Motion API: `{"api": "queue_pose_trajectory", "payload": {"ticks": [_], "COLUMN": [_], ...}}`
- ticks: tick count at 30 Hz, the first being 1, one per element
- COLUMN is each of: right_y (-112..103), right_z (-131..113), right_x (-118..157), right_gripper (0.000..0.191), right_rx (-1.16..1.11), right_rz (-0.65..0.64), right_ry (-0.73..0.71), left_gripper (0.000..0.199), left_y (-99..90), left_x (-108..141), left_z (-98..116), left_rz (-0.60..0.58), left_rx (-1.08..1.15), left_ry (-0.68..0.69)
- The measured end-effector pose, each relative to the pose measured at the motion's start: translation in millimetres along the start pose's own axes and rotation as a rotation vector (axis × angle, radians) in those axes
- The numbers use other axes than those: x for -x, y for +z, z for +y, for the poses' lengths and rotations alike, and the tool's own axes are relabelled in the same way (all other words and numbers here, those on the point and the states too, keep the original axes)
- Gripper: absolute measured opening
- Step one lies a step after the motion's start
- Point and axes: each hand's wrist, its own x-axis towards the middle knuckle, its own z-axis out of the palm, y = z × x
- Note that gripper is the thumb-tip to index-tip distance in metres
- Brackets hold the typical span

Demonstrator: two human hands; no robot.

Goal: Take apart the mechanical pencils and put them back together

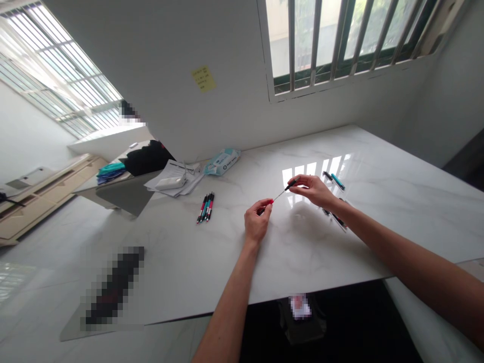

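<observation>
While a person's left hand and right hand hold it above the middle of a white marble worktop, a thin rod spans the short gap between them. It tilts, with its red end lower on the left and its black end higher on the right. The left fingers curl together, clamped on the red end and partly hiding it. The right thumb and forefinger pinch the black end, while the remaining right fingers stay loosely curved. The rod appears light and stiff, but slender enough to bend or snap under sideways force. Its two ends look like the surest places to hold, as the bare, smooth middle offers little grip. Beyond the left hand, a bundle of pens lies toward the worktop's left side. Past the right hand, a teal pen rests toward the far edge, and dark pieces lie just below the right wrist. Papers and a packet of wipes sit along the far edge, near the left corner.
</observation>
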Motion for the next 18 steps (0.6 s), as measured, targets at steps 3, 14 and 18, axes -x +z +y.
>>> {"api": "queue_pose_trajectory", "payload": {"ticks": [3, 14, 18], "right_y": [1.0, 16.0, 19.6], "right_z": [1.5, 0.5, 1.4], "right_x": [0.4, 9.1, 10.8], "right_gripper": [0.036, 0.027, 0.026], "right_rx": [0.000, 0.056, 0.073], "right_rz": [-0.024, -0.160, -0.168], "right_ry": [0.007, 0.054, 0.034], "left_gripper": [0.022, 0.020, 0.020], "left_y": [0.0, 1.0, 1.2], "left_x": [0.7, 4.8, 4.8], "left_z": [0.7, 5.6, 5.9], "left_rz": [-0.011, -0.083, -0.096], "left_rx": [-0.007, -0.040, -0.036], "left_ry": [-0.002, 0.061, 0.060]}}
